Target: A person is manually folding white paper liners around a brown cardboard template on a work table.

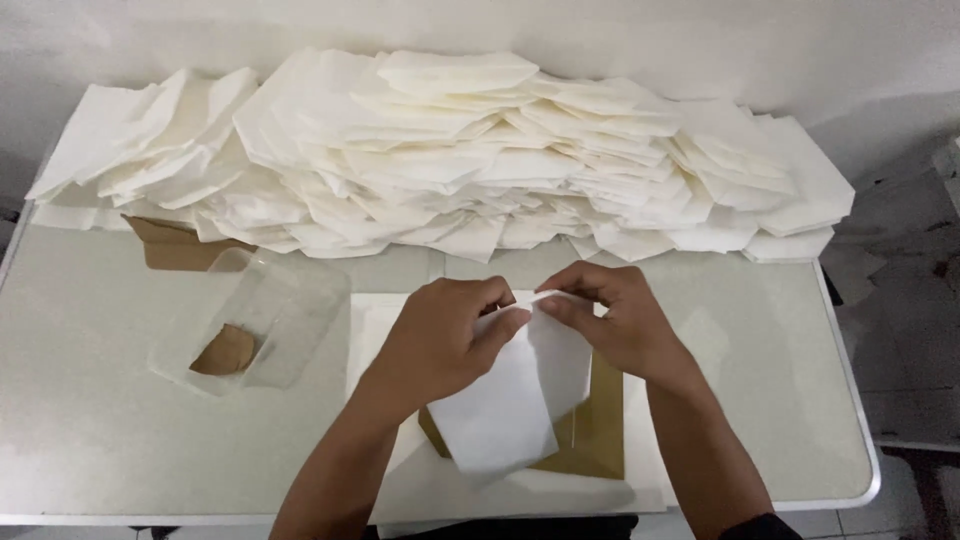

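Observation:
My left hand [445, 340] and my right hand [615, 320] meet over the middle of the table, both pinching the top edge of a white paper sheet [510, 400] that is partly folded. The sheet hangs down toward me over a brown cardboard piece [597, 430], which lies on a flat white sheet [372, 330]. A large heap of folded white paper pieces [450, 160] fills the far side of the table, beyond my hands.
A clear plastic container [255, 320] with a brown scrap inside lies to the left. A brown cardboard piece [170, 245] pokes out under the heap. The white table [90, 400] ends at a wall; tiled floor [915, 330] shows at right.

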